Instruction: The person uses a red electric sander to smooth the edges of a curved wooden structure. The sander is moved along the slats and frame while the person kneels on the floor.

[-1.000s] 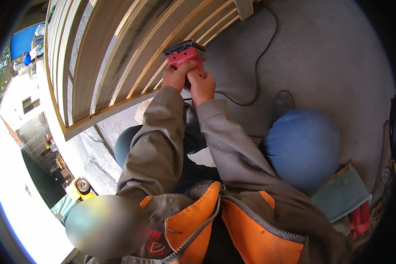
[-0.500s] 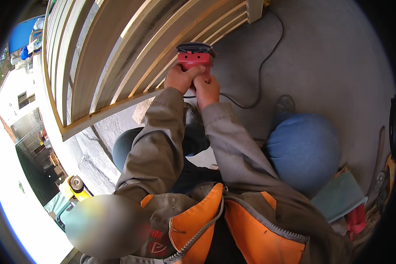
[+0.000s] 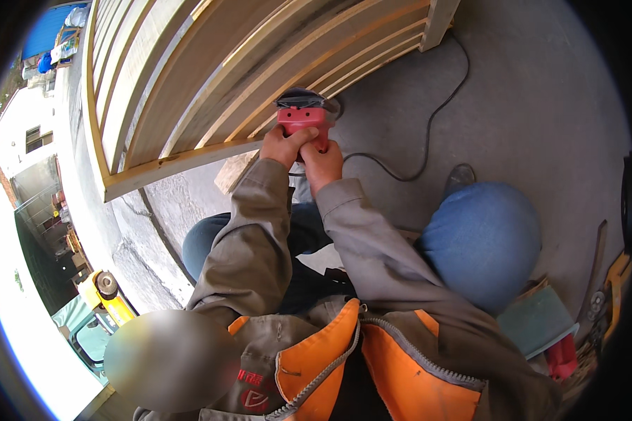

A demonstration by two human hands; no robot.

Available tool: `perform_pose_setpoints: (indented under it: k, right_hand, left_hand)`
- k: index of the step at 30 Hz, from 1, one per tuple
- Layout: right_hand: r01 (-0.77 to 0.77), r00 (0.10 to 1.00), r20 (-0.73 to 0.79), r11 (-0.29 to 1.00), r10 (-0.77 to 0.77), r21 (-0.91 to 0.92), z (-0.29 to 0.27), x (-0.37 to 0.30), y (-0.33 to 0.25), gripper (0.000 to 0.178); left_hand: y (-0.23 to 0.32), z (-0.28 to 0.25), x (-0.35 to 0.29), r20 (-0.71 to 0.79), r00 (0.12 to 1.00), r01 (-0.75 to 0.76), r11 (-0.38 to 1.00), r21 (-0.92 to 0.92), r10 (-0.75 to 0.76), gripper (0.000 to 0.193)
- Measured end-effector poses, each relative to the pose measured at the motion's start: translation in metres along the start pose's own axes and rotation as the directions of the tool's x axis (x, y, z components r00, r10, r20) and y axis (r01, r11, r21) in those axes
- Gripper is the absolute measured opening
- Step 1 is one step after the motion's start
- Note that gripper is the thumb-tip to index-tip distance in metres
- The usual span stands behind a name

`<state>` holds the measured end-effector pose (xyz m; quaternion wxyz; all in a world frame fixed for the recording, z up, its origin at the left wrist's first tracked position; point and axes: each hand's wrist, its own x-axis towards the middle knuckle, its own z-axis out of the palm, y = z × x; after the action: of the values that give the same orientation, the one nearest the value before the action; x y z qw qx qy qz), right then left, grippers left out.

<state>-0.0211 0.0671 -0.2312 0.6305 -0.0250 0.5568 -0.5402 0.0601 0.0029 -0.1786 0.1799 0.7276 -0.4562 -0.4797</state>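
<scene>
A red electric sander (image 3: 304,119) with a dark pad at its far end is held in both my hands. My left hand (image 3: 281,147) wraps the left of its body, thumb laid across the top. Just right of and below it, my right hand (image 3: 322,165) is closed around the sander's narrower rear part. The sander's pad is against or very close to the slats of a large wooden slatted frame (image 3: 181,163); actual contact cannot be made out. A black cord (image 3: 428,144) trails from the sander over the floor to the far right.
A wood block (image 3: 233,173) lies below the frame's near rail. My bent knee (image 3: 483,242) is at right. A green container (image 3: 537,321), a red item (image 3: 561,361) and an orange-handled tool (image 3: 616,281) lie at lower right. A yellow tool (image 3: 111,298) is at lower left.
My hands and the sander have shifted slightly nearer and left, farther from the frame's right post. The view has turned a little. Both hands keep their grip.
</scene>
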Motion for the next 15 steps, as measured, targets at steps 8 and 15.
perform_pose_setpoints:
  k: [8, 15]
  right_hand:
    - [-0.081, 0.996, 0.034, 0.982, 0.088, -0.173, 0.02, -0.025, 0.016, 0.038]
    - [-0.068, 0.997, 0.021, 0.965, 0.076, -0.253, 0.028, -0.029, 0.03, 0.057]
  left_hand:
    - [-0.044, -0.034, -0.008, -0.065, 0.99, 0.116, 0.985, -0.13, -0.125, 0.069]
    - [-0.062, -0.046, -0.011, -0.102, 0.977, 0.16, 0.963, -0.218, -0.186, 0.072]
